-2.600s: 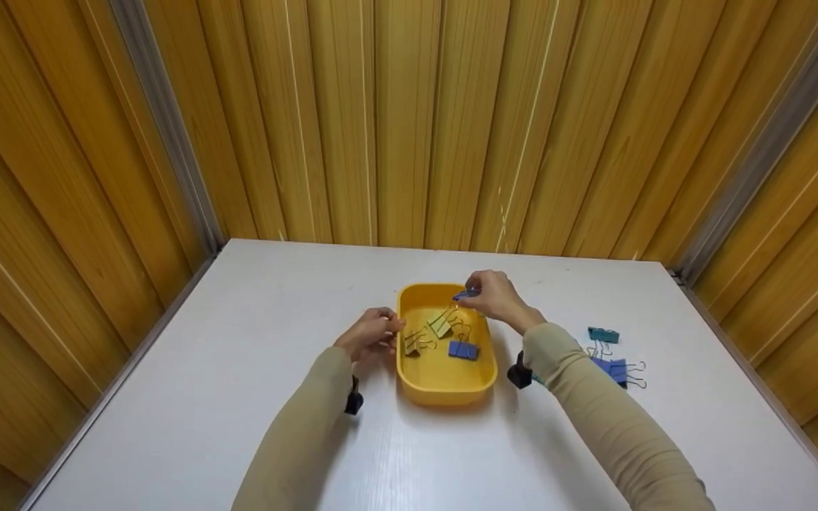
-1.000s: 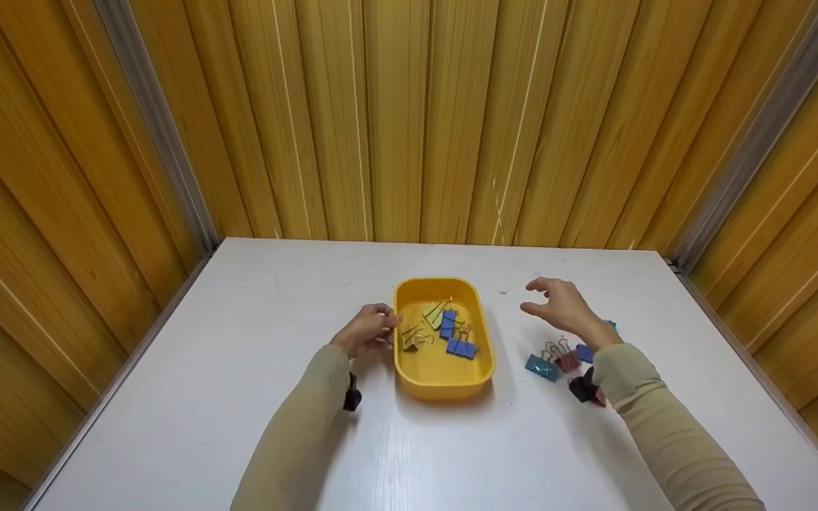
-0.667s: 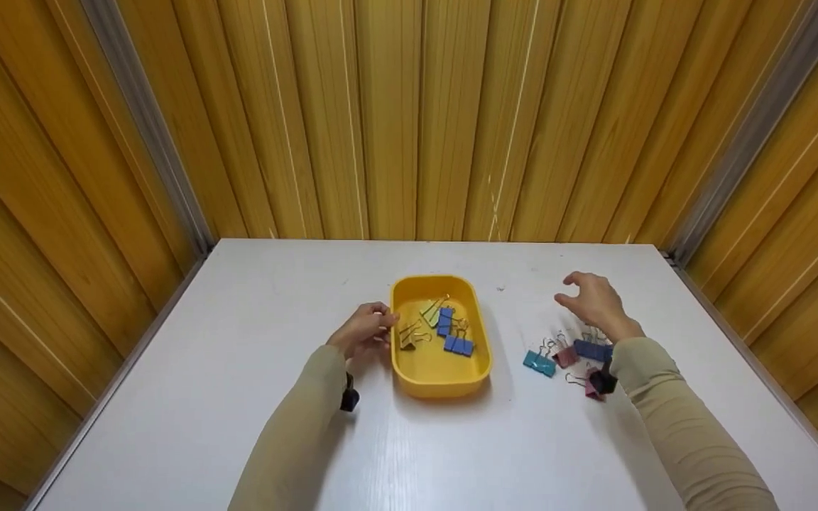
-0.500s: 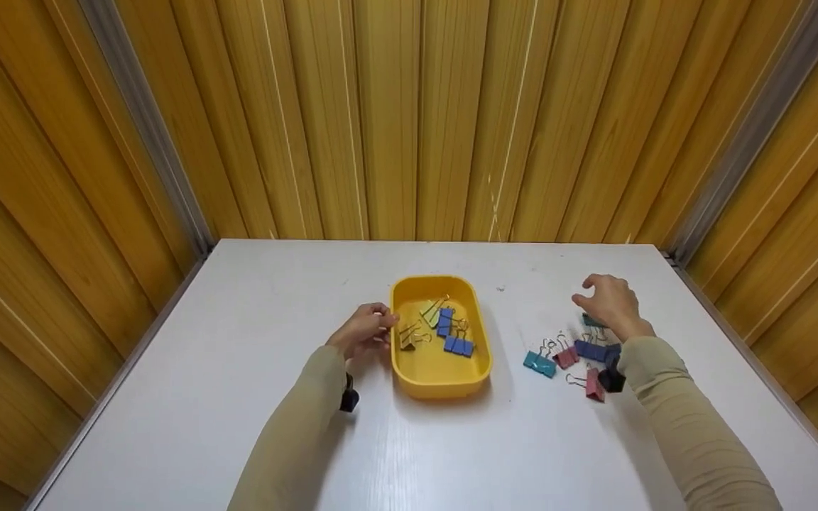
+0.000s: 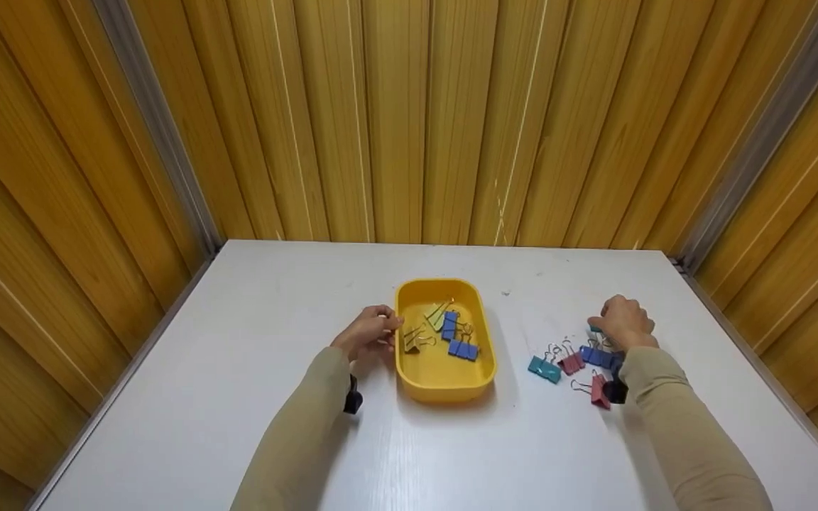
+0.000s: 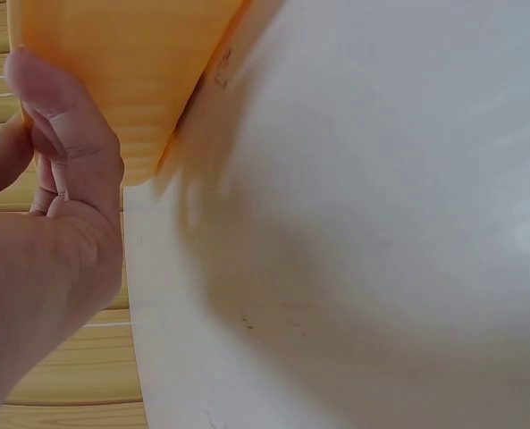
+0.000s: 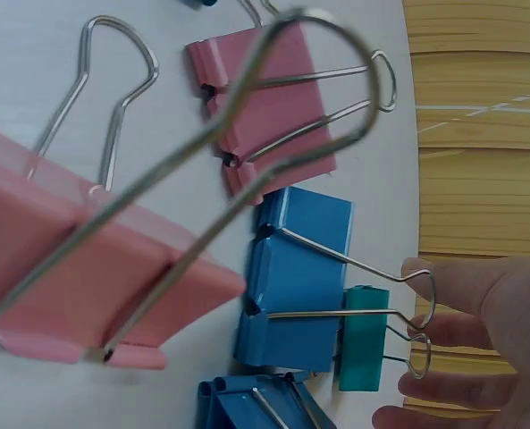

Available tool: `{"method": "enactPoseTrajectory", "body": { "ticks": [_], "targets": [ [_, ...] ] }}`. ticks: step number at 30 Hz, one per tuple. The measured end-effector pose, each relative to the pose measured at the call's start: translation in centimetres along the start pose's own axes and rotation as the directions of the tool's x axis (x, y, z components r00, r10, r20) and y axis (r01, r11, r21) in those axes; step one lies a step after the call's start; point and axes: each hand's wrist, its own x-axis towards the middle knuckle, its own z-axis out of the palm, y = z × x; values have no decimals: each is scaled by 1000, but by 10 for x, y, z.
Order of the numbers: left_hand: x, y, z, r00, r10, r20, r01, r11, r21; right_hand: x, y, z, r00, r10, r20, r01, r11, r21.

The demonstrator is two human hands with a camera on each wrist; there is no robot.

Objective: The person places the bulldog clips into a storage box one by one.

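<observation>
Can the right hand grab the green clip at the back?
Probably yes: the right hand is close beside the green clip, and the nearest blue clip's body lies on the side away from the hand.

Beside the left grip [image 5: 368, 331], the tray [image 5: 444, 392] is plain yellow; inside, a gold clip [image 5: 412, 345], a pale green clip [image 5: 436, 319], two blue clips [image 5: 463, 350]. Near the right grip [image 5: 625, 322] lie teal clips [image 5: 544, 370], blue clips [image 5: 596, 358] and pinkish-red clips [image 5: 599, 392], with silver handles [image 7: 336, 313]. Beyond both, the wall [image 5: 395, 128] is yellow-brown, striped vertically; the table [image 5: 409, 454] is white, sleeves [image 5: 689, 433] khaki.
</observation>
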Motion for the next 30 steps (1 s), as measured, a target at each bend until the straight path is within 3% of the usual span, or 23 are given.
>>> {"method": "enactPoseTrajectory", "body": {
  "ticks": [11, 23, 30],
  "targets": [
    [-1, 2, 1, 1000, 7, 7, -7, 1000, 1, 2, 5, 10, 1000, 15, -4, -14, 998, 67],
    [-5, 2, 2, 1000, 13, -6, -13, 1000, 5, 3, 4, 12, 999, -25, -32, 27, 998, 56],
    [-2, -1, 1, 999, 37, 15, -37, 999, -14, 4, 2, 7, 992, -61, -110, 72, 993, 97]
  ]
}}
